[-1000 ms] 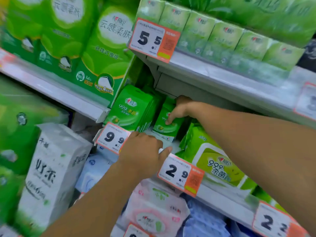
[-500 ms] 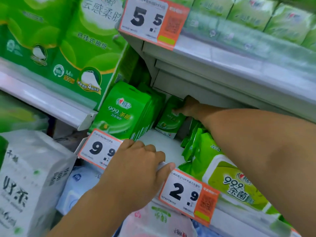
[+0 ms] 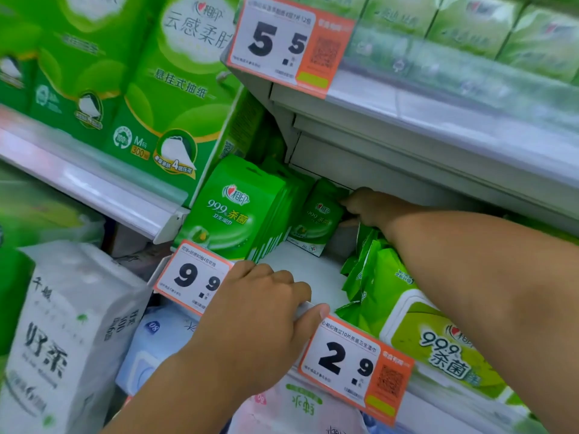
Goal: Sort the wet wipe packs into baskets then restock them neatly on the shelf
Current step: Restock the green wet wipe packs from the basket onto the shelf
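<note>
My right hand (image 3: 371,208) pinches a small green wipe pack (image 3: 316,217) behind the 2.9 price tag (image 3: 354,368), while my left hand (image 3: 263,321) grips the shelf edge (image 3: 302,308) beside that tag.

I read "5.5" on the upper price tag (image 3: 283,42). Below and left of it, a tag (image 3: 192,277) reads "9.9"; lower right, another tag (image 3: 351,364) reads "2.9". The green pack (image 3: 232,211) above the 9.9 tag shows "999".

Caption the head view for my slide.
Right hand holds small dark-green wipe pack upright at shelf back; left hand grips white shelf edge.
</note>
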`<control>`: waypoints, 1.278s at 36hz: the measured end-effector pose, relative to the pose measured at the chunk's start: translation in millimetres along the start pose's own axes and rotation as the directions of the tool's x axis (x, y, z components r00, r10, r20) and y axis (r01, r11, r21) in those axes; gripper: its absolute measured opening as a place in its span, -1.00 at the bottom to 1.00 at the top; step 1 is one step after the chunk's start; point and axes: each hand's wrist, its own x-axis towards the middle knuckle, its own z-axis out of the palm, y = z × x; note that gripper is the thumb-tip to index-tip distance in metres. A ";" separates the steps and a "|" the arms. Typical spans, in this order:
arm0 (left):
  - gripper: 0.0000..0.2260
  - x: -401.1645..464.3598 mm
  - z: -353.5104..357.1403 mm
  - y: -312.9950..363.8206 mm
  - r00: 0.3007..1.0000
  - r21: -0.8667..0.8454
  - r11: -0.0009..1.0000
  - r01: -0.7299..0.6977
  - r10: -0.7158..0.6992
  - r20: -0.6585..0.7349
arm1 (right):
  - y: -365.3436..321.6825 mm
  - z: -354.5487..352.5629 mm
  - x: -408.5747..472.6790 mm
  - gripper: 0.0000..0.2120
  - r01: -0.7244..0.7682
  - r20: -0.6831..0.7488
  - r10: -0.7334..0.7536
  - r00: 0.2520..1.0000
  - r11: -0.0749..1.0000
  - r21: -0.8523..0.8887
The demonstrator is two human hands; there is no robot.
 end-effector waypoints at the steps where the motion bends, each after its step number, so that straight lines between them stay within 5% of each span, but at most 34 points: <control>1: -0.46 0.3 -0.2 0.1 1.000 -0.003 1.000 0.002 -0.002 0.002 | 0.0 0.7 1.4 -0.76 0.013 -0.008 -0.013 1.000 1.000 -0.011; 5: -0.51 1.1 -1.8 1.1 1.000 -0.003 1.000 0.010 -0.010 0.024 | -4.6 7.7 10.5 -0.87 -0.038 -0.087 0.048 0.995 0.993 0.112; 8: -0.51 0.7 -3.2 1.5 0.999 0.000 1.000 0.017 -0.017 0.037 | -12.1 6.1 -1.0 -0.33 -0.110 -0.081 0.135 0.988 0.960 0.256; 10: -0.42 0.4 -3.2 1.4 0.999 0.007 1.000 0.015 -0.015 0.033 | -15.8 5.9 -7.8 -0.20 -0.124 -0.040 0.140 0.989 0.956 0.265; 13: -0.37 -0.1 -1.9 0.4 0.999 -0.010 1.000 0.015 -0.015 0.029 | -12.7 5.7 -12.1 -0.24 -0.118 0.049 0.113 0.992 0.987 0.110; 16: -0.36 -0.2 -2.9 1.2 0.999 -0.009 1.000 0.013 -0.012 0.033 | -16.1 3.5 -22.3 -0.57 -0.087 0.096 0.093 0.991 0.994 -0.063; 20: -0.32 0.0 -4.0 1.9 0.999 -0.011 1.000 0.013 -0.013 0.031 | -16.9 4.2 -19.0 -0.80 -0.134 0.049 0.127 0.991 0.974 0.185; 24: -0.33 0.8 -2.3 1.5 0.999 -0.013 1.000 0.014 -0.014 0.035 | -15.4 7.6 -10.7 -0.71 -0.125 -0.026 0.138 0.990 0.951 0.282; 33: -0.38 0.4 -2.5 1.7 0.998 -0.019 0.999 0.034 -0.032 0.058 | -16.1 -0.2 -9.5 -0.59 -0.073 -0.106 0.061 0.993 0.990 -0.119; 40: -0.33 0.0 -8.1 4.5 0.993 0.037 0.999 0.031 -0.035 0.111 | -28.4 -10.7 -27.7 -0.48 -0.023 -0.150 -0.057 0.987 0.876 -0.482; 46: -0.46 -3.7 -12.9 6.5 0.992 0.008 1.000 0.021 -0.022 0.128 | -53.8 -19.2 -72.7 -0.47 0.081 0.016 -0.096 0.995 0.729 -0.679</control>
